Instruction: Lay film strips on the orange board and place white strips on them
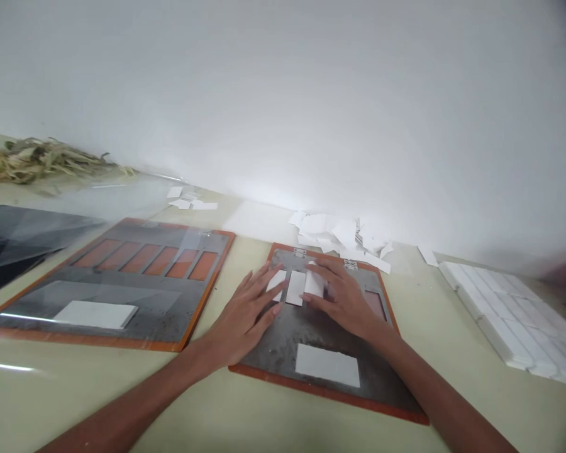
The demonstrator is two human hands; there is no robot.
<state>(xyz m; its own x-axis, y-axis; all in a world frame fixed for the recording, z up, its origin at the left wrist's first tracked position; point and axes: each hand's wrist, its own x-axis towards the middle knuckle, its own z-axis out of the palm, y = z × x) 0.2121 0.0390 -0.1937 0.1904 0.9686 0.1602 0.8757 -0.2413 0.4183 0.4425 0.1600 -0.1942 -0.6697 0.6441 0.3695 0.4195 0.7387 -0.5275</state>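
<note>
A dark grey plate with cut-out slots lies on an orange-edged board [268, 355] beneath both hands. My left hand [248, 308] rests over its left side, fingers spread, the tips touching a white card [276, 285] in the leftmost slot. Another white card [295, 288] fills the slot beside it. With thumb and fingers, my right hand [346, 299] grips a slightly bowed white card [314, 282] at its two ends, over the third slot. Part of the slot row is hidden under that hand. A larger white card [327, 363] lies lower on the plate.
To the left is a similar slotted board [198, 302] carrying a white stack [97, 314] under clear sheeting. White scraps [339, 231] lie along the wall. Stacked white cards [509, 314] sit at right. Dried plant strips [42, 160] are heaped far left, above a black sheet [9, 251].
</note>
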